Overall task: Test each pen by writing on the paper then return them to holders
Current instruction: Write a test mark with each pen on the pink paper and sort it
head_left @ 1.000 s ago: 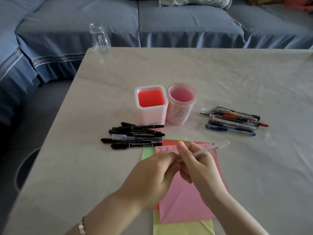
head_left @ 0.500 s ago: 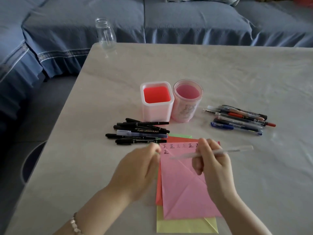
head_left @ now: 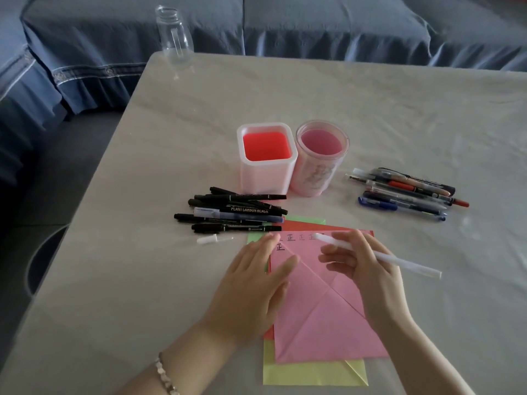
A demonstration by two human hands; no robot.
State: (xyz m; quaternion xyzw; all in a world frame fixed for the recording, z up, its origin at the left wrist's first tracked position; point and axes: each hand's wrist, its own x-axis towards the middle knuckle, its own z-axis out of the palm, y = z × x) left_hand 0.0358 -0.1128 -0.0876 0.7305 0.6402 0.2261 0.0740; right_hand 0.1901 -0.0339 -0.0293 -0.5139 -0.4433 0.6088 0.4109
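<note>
Nearest lies a yellow sheet (head_left: 313,374), and on it, reaching farther up the table (head_left: 137,280), the pink paper (head_left: 325,317), with a red sheet (head_left: 302,224) and a green sheet (head_left: 306,218) showing at its edges. The left hand (head_left: 253,289), a bead bracelet (head_left: 165,377) on its wrist, lies flat on the pink paper's left edge, fingers straight and close together. The right hand (head_left: 365,269) is over the paper's right half, its fingers loosely curled, pinching a white pen (head_left: 399,260) between thumb and fingers. The pen slants from near right to far left; its tip is at the row of written characters along the paper's far edge, and I cannot tell whether it touches. A white cap (head_left: 212,240) lies on the table just left of the sheets. Beyond it is a pile of black pens (head_left: 233,212), then a square holder (head_left: 266,158) and a round holder (head_left: 320,158) side by side. A mixed pile of pens (head_left: 405,192) lies to their right. A clear bottle (head_left: 174,35) stands at the far left corner, before a blue sofa (head_left: 313,24).
</note>
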